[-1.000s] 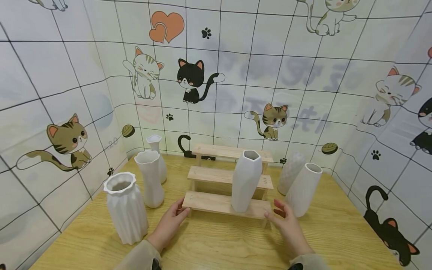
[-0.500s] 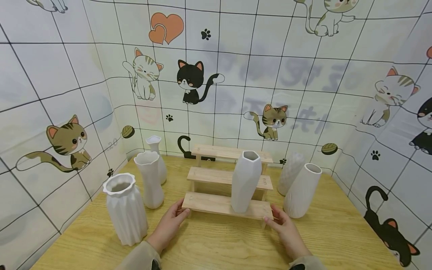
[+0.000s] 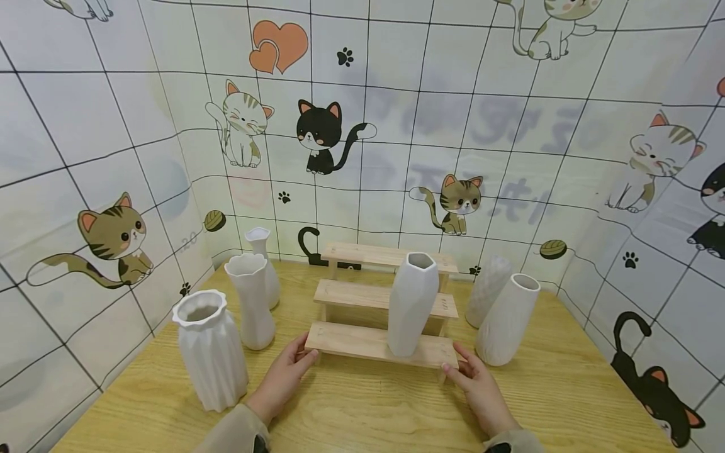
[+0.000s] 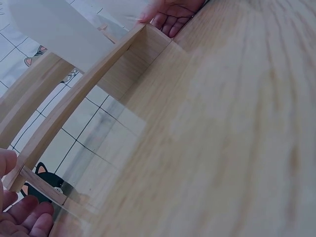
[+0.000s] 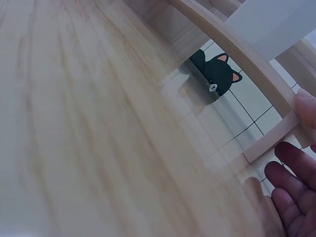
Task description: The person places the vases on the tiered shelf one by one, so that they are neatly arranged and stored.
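Observation:
A three-tier wooden display stand [image 3: 351, 340] stands on the table. On its lowest step, right of the middle, is an upright white faceted vase [image 3: 412, 308]. My left hand [image 3: 286, 374] grips the left end of that step, thumb at the front edge. At the other end my right hand [image 3: 480, 385] holds the step likewise, its thumb [image 5: 307, 106] against the front edge in the right wrist view. Fingers [image 4: 29, 217] of the left hand show beside the stand's leg in the left wrist view. Neither hand touches the vase.
To the left stand a pleated vase [image 3: 212, 358], a wavy-rimmed vase [image 3: 252, 308] and a slim flared vase [image 3: 272, 277]. A tapered vase [image 3: 506, 324] and a textured vase [image 3: 487, 289] stand close by the right hand. Cat-patterned walls [image 3: 391, 56] enclose the wooden table [image 3: 362, 415].
My right hand has moved slightly left and closed on the right end of the lowest step. The left hand, stand and vases look unmoved.

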The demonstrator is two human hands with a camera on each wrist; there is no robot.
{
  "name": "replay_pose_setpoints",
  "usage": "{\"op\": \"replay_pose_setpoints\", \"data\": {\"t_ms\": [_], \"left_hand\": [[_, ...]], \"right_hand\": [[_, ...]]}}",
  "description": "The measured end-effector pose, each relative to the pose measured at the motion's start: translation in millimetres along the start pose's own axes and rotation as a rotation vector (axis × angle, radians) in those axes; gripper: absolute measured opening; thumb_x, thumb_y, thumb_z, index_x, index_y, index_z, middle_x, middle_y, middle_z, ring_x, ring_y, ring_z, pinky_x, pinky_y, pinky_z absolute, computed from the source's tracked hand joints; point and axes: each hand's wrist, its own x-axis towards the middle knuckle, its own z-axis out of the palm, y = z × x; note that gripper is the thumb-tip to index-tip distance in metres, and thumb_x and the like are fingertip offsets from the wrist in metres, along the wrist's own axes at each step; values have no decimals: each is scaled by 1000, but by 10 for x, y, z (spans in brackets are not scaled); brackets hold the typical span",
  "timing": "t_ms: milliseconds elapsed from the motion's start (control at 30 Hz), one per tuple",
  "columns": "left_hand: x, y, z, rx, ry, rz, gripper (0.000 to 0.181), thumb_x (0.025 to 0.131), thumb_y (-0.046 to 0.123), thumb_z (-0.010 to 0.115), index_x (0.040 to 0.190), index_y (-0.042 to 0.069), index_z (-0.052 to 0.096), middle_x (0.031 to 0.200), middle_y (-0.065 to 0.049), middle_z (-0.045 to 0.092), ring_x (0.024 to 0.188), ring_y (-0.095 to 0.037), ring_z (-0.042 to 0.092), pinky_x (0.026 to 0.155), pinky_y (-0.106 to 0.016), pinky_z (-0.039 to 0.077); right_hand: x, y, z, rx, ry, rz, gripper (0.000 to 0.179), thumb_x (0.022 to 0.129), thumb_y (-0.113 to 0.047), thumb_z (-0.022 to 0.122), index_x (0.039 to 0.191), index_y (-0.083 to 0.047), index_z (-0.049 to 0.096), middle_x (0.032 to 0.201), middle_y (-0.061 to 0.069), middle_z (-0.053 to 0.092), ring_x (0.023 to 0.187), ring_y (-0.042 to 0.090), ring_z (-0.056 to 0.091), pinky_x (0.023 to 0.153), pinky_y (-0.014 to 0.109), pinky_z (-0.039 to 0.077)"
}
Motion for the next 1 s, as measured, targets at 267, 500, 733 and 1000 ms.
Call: {"op": "replay_pose_setpoints", "data": {"t_ms": [267, 500, 733, 1000], "left_hand": [[-8, 30, -28, 34, -12, -10, 75, 94, 41, 61, 150, 4, 29, 145, -16, 41, 126, -32, 44, 101, -51, 39], [-81, 105, -50, 157, -12, -60, 76, 92, 44, 62, 147, 1, 32, 141, -19, 44, 124, -37, 46, 95, -53, 43], [-255, 271, -47, 309, 35, -45, 69, 94, 38, 62, 144, -1, 37, 139, -21, 46, 118, -35, 51, 89, -49, 48], [-571, 610, -36, 266, 111, 74, 55, 93, 30, 65, 138, 3, 49, 131, -12, 54, 100, -17, 57, 81, -31, 50]], "right_hand": [[23, 11, 10, -16, 19, -8, 71, 90, -31, 69, 149, -10, 34, 130, 21, 53, 121, 30, 43, 98, 46, 36], [11, 13, 10, -31, 28, -5, 72, 90, -32, 69, 148, -10, 35, 125, 18, 57, 115, 27, 47, 96, 45, 37], [6, 11, 14, -16, 35, 2, 72, 89, -31, 70, 148, -11, 35, 123, 17, 57, 113, 25, 48, 95, 44, 37], [-3, 18, 10, -23, 33, 9, 73, 88, -34, 70, 148, -11, 35, 127, 20, 56, 119, 30, 45, 97, 51, 36]]}}
